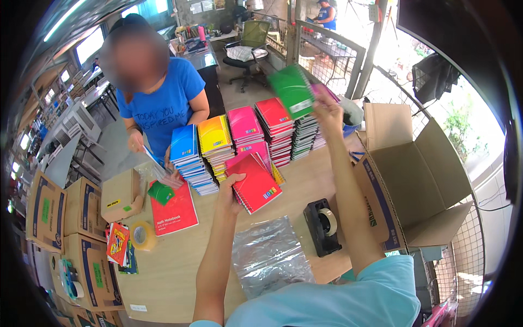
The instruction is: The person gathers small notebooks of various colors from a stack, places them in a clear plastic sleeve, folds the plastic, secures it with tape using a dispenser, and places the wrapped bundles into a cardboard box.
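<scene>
Notebooks [215, 136] stand in tall coloured stacks on the table [169, 272], seemingly mostly yet to be picked, while the left hand [230, 192] grips a red notebook [256, 186], the right hand [329, 115] pinches a green notebook [292, 91] aloft, and clear plastic [271, 256] lies flat, apparently unfilled.

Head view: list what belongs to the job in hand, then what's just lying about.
Seems part of the job:
Red notebook, in the left hand
Green notebook, in the right hand
Notebook stacks, beside both
Perhaps the clear plastic

Seems just lying about:
Tape roll
Tape dispenser
Office chair
</scene>
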{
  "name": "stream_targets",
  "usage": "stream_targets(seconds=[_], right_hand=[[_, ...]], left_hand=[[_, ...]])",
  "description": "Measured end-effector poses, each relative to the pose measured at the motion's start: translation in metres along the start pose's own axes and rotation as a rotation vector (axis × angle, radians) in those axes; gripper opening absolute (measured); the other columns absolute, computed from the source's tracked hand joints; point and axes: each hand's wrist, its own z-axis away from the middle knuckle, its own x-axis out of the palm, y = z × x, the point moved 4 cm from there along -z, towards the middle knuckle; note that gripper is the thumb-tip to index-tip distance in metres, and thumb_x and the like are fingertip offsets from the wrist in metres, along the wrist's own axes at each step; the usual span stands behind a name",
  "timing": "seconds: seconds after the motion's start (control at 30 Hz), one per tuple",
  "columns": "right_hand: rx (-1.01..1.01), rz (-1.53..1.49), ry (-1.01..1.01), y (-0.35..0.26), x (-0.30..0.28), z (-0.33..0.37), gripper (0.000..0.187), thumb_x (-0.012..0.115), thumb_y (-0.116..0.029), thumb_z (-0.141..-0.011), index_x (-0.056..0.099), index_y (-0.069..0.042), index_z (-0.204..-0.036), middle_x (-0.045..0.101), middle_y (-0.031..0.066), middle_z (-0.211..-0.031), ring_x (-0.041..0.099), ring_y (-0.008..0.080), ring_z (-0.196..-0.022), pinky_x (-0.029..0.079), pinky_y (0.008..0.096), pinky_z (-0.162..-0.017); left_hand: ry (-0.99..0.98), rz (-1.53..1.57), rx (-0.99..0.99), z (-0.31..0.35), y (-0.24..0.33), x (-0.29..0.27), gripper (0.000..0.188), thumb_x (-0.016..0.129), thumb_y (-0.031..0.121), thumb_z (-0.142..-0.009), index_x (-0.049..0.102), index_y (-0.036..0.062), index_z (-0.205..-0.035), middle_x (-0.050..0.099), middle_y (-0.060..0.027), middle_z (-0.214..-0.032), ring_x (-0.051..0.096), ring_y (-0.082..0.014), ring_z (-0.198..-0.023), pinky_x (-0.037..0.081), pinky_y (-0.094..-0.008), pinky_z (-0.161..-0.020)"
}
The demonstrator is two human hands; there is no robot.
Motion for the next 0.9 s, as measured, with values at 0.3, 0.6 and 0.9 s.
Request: stream_targets(seconds=[0.3, 0.6, 0.9], right_hand=[[-0.159, 0.501, -1.108, -0.001, 0.077, 0.112, 0.029, 0.063, 0.012, -0.063, 0.076, -0.002, -0.085, 0.067, 0.0077, -0.092, 0.061, 0.0257, -0.105, 0.049, 0.0399, -0.094], [0.107, 1.310, 0.501, 0.010, -0.084, -0.075, 0.034, 0.069, -0.027, -0.083, 0.071, -0.005, -0.109, 0.059, 0.0190, -0.125, 0.056, 0.0329, -0.114, 0.045, 0.0443, -0.096], [0.171, 1.343, 0.430, 0.027, -0.097, -0.120, 0.051, 0.087, -0.021, -0.064, 0.062, -0.009, -0.107, 0.062, 0.0199, -0.113, 0.061, 0.0385, -0.107, 0.052, 0.0485, -0.088]], left_hand=[[-0.001, 0.049, -0.050, 0.018, -0.051, 0.011, 0.047, 0.065, 0.035, -0.091, 0.055, 0.0023, -0.123, 0.066, -0.0113, -0.110, 0.066, -0.0233, -0.098, 0.054, -0.0382, -0.088], [0.054, -0.083, -0.159, 0.016, -0.060, -0.006, 0.034, 0.062, 0.016, -0.087, 0.058, -0.0011, -0.115, 0.068, -0.0125, -0.100, 0.068, -0.0233, -0.087, 0.057, -0.0357, -0.079], [0.073, -0.109, 0.047, 0.008, -0.053, -0.018, 0.039, 0.064, 0.008, -0.085, 0.053, 0.0016, -0.122, 0.065, -0.0101, -0.105, 0.067, -0.0200, -0.091, 0.058, -0.0336, -0.075]])
